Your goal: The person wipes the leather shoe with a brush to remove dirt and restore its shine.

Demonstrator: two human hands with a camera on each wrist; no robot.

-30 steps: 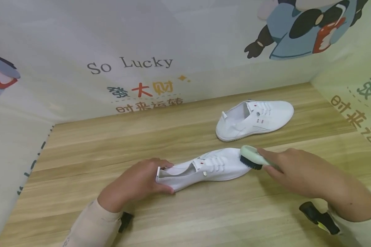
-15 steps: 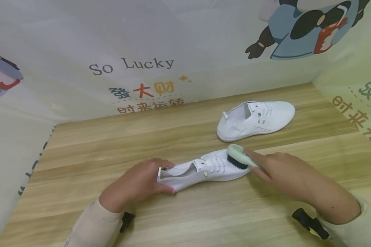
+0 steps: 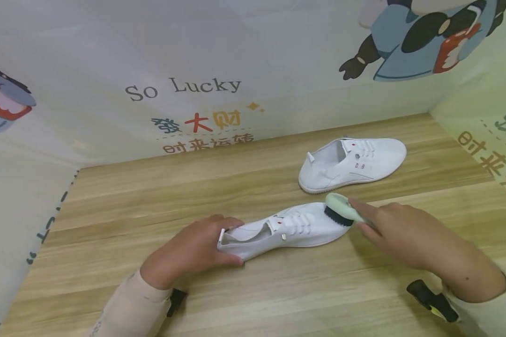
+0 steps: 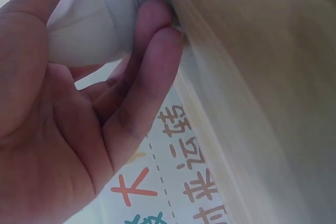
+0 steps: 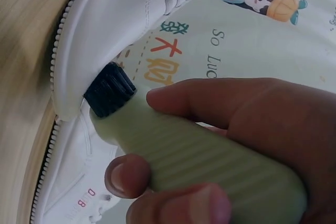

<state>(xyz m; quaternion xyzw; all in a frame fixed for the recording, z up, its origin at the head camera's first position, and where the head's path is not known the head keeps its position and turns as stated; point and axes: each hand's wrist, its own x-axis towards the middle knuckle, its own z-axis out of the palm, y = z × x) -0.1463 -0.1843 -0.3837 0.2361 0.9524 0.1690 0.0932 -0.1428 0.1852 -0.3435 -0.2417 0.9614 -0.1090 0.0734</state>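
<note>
A white lace-up shoe (image 3: 253,243) lies in front of me, its toe pointing right. My left hand (image 3: 194,248) grips its heel, thumb on the near side and fingers on the far side; the left wrist view shows the heel (image 4: 86,24) between thumb and fingers. In my right hand (image 3: 409,234) is a pale green brush (image 3: 341,206) with dark bristles, held by its handle. The bristles (image 5: 110,90) meet the upper near the toe. In the right wrist view the ribbed handle (image 5: 205,161) lies between thumb and fingers.
A second white shoe (image 3: 383,159) sits behind the first, toe also to the right. The wooden tabletop (image 3: 152,187) ends at a printed back wall (image 3: 278,56), with similar printed walls at left and right. Dark straps (image 3: 432,299) show at the wrists.
The brush first moved left along the shoe's upper towards the laces, then back right to the toe. My left hand has kept its grip on the heel, and the shoe has stayed put.
</note>
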